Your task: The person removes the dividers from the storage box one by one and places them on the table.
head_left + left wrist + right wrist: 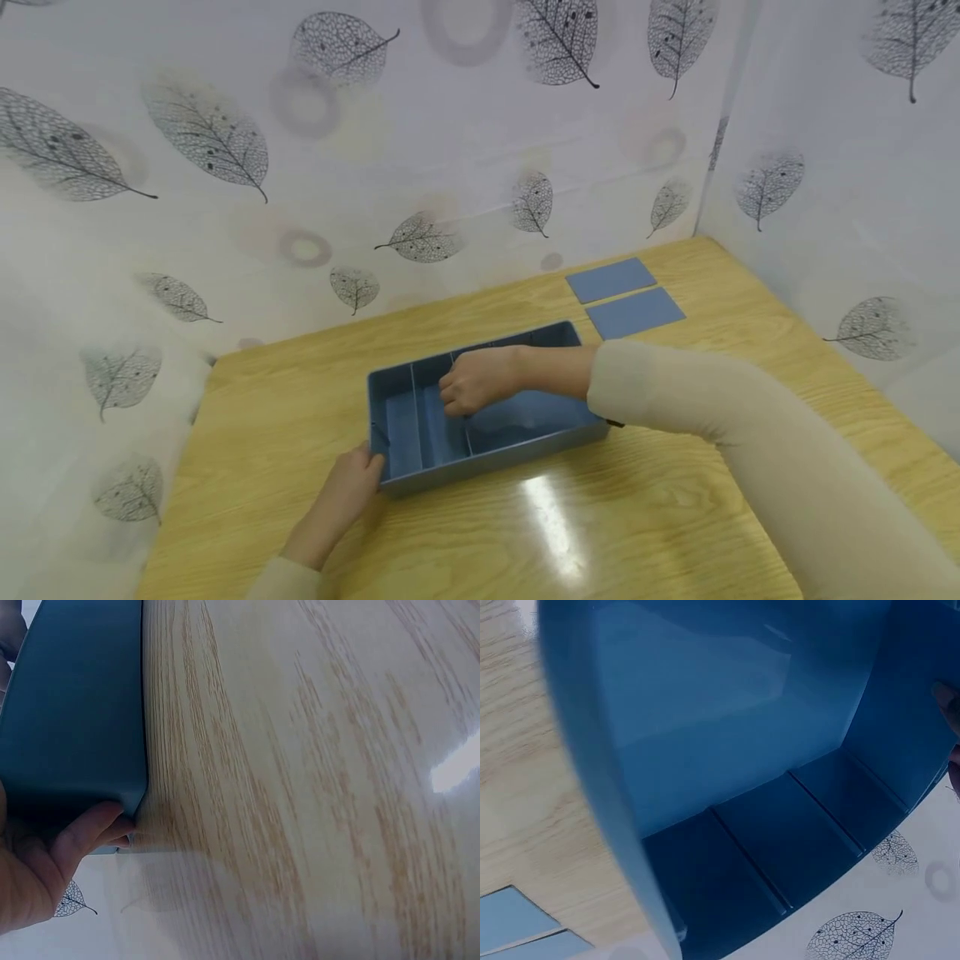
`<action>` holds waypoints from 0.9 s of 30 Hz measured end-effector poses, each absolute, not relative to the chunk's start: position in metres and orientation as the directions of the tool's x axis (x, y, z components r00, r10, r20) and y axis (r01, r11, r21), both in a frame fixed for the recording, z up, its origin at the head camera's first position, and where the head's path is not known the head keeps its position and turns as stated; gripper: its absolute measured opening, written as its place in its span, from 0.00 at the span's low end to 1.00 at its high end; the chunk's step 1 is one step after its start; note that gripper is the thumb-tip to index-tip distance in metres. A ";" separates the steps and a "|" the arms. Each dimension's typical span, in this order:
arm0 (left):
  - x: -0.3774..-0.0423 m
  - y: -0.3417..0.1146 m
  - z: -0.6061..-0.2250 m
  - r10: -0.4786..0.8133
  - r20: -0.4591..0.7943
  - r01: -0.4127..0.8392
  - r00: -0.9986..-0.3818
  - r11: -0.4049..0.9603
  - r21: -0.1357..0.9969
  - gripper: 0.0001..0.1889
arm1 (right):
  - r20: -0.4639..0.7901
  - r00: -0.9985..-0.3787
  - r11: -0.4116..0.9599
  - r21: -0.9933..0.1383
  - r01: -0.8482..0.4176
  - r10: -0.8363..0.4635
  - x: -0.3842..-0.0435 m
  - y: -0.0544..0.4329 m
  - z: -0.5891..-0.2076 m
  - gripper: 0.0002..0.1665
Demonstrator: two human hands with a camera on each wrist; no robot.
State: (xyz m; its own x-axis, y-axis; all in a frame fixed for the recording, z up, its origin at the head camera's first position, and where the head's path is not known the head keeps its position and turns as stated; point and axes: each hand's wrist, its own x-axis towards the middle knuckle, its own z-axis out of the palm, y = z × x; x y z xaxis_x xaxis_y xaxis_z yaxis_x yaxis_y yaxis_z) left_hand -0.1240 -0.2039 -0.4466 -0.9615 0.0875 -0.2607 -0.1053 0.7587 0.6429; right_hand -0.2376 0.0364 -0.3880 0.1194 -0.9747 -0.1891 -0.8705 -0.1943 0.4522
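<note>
A blue rectangular storage box (pixel 495 457) lies on the table, with upright dividers partitioning its left part. My left hand (pixel 352 482) grips the box's near left corner; in the left wrist view its thumb and fingers (pixel 94 829) wrap the corner. Over the box, my right hand (pixel 483 381) has curled fingers and pinches a divider (pixel 911 712), whose upper edge shows beside the fingertips (pixel 946 697) in the right wrist view. The hand hides part of this divider in the head view. Another divider (pixel 417 417) stands to its left.
Two flat blue panels (pixel 611 280) (pixel 635 313) lie side by side on the wooden table (pixel 285 400) behind the box's right end. Leaf-patterned sheeting (pixel 465 125) rises along the table's back and sides. Slots line the box's inner wall (pixel 750 855).
</note>
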 end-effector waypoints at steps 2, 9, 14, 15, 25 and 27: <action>-0.124 -0.204 -0.447 0.083 -0.265 -0.111 -0.961 0.759 0.642 0.14 | -0.183 0.126 -0.197 0.455 -0.868 -0.975 -0.238 0.036 -0.390 0.08; -0.124 -0.204 -0.447 0.081 -0.277 -0.121 -0.957 0.759 0.640 0.14 | -0.154 0.145 -0.200 0.453 -0.868 -0.977 -0.240 0.039 -0.399 0.08; -0.123 -0.204 -0.447 0.081 -0.269 -0.116 -0.960 0.760 0.640 0.13 | -0.110 0.179 -0.210 0.463 -0.861 -0.978 -0.240 0.042 -0.402 0.09; -0.123 -0.204 -0.447 0.079 -0.269 -0.117 -0.960 0.760 0.640 0.13 | -0.098 0.188 -0.212 0.462 -0.861 -0.977 -0.241 0.043 -0.403 0.09; -0.122 -0.203 -0.447 0.068 -0.306 -0.159 -0.950 0.736 0.658 0.13 | -0.083 0.210 -0.224 0.453 -0.863 -0.974 -0.244 0.044 -0.408 0.10; -0.122 -0.203 -0.447 0.072 -0.302 -0.154 -0.950 0.736 0.659 0.13 | -0.088 0.211 -0.228 0.455 -0.861 -0.974 -0.244 0.044 -0.408 0.10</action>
State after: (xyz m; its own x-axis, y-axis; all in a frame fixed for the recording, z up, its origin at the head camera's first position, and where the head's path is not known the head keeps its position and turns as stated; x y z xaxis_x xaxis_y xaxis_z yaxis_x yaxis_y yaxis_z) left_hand -0.1224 -0.2032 -0.4473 -0.9505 0.0721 -0.3023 -0.1538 0.7362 0.6590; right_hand -0.2438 0.0439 -0.4080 0.2110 -0.9735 -0.0878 -0.8608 -0.2276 0.4553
